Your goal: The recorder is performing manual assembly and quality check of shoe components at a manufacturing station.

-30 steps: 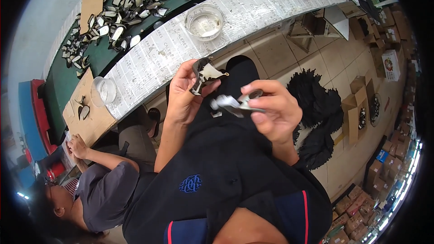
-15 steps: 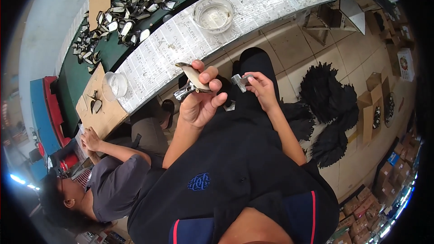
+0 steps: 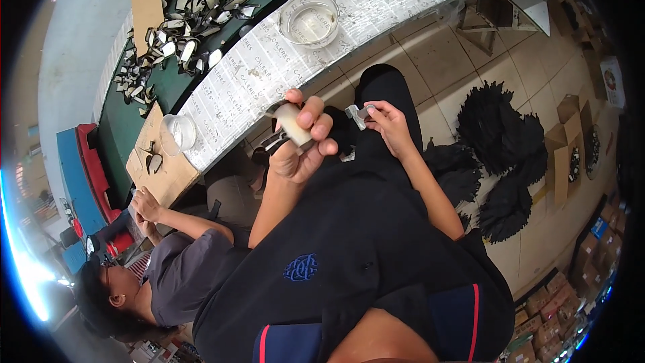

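Observation:
My left hand [image 3: 294, 165] is raised in front of me, its fingers closed around a shoe heel [image 3: 290, 124] with a pale inner face and a dark, shiny outer side. The heel is slightly blurred, so its lower part is hard to make out. Over my right thigh, my right hand [image 3: 391, 124] pinches a small grey piece [image 3: 356, 115] between thumb and fingers. The grey piece looks like a folded rag, but I cannot tell for sure. The two hands are apart, and the grey piece does not touch the heel.
A paper-covered bench [image 3: 242, 70] curves ahead, bearing a glass bowl [image 3: 310, 44]. Many black-and-pale heels [image 3: 176, 47] lie on the green surface [image 3: 151, 81] behind. A co-worker [image 3: 185, 265] sits at left beside a cardboard sheet [image 3: 171, 171]. Black fringed material [image 3: 494, 128] lies on the floor at right.
The heel in my left hand has turned, its pale face now more toward me. My right hand keeps its pinch on the grey piece. The whole view has shifted slightly.

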Tool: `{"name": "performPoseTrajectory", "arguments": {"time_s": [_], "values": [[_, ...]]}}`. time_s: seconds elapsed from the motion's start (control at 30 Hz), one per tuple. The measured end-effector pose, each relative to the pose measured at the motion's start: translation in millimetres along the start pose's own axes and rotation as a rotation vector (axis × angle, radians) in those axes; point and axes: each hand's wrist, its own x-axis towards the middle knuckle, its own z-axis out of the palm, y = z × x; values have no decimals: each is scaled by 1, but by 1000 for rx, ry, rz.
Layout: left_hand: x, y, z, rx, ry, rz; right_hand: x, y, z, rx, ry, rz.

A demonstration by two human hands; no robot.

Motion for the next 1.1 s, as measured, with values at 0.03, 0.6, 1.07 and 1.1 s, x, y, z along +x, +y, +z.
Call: {"name": "performPoseTrajectory", "arguments": {"time_s": [0.03, 0.6, 1.07, 1.1], "values": [[-2, 3, -2, 123, 61, 24, -1, 0, -1, 2, -9, -23], [-23, 18, -23, 860, 529, 49, -77, -134, 124, -922, -11, -1026], [-31, 24, -11, 856, 491, 55, -68, -120, 148, -1129, -44, -1144], [-31, 24, -12, 841, 493, 60, -68, -119, 149, -1099, -40, -1113]]}}
